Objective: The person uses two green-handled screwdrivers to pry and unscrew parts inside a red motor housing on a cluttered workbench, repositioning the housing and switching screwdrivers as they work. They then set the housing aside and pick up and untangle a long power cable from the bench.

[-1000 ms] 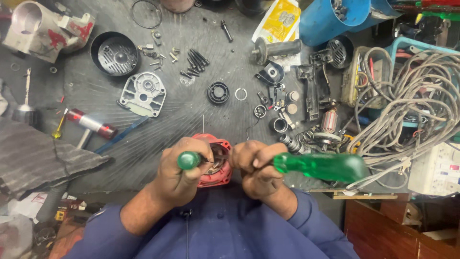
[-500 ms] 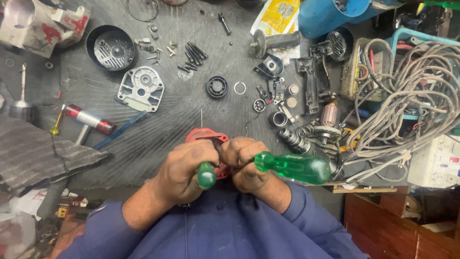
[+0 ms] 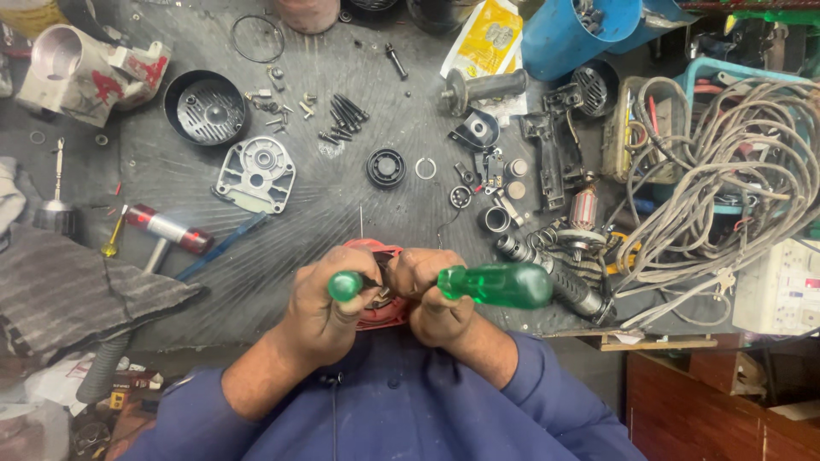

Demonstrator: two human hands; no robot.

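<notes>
Two bare hands are shown close together at the near edge of a dark, grimy workbench (image 3: 256,256), both pressed against a red housing part (image 3: 376,309). The left hand (image 3: 320,307) is closed around a small green-handled tool (image 3: 345,285), whose rounded handle end is seen protruding between the fingers. The right hand (image 3: 431,294) is closed on the red part, and a large green screwdriver handle (image 3: 495,284) is seen lying across it, pointing to the right; whether that handle is gripped or merely trapped against the palm cannot be told. The red part is largely hidden by the fingers, and it is held just above the person's blue sleeves (image 3: 512,384).

Farther out on the bench, loose components are laid out: a grey cast cover plate (image 3: 254,175), a black round cap (image 3: 205,107), a cluster of dark screws (image 3: 342,115), a black bearing (image 3: 385,166) and a thin metal ring (image 3: 425,168) just beside it. A red-and-silver hammer (image 3: 164,230) is placed to the left, near a grey cloth (image 3: 68,290). A blue plastic tub (image 3: 576,30) is seen at the top, and a tangle of pale cables (image 3: 726,154) is heaped at the right.
</notes>
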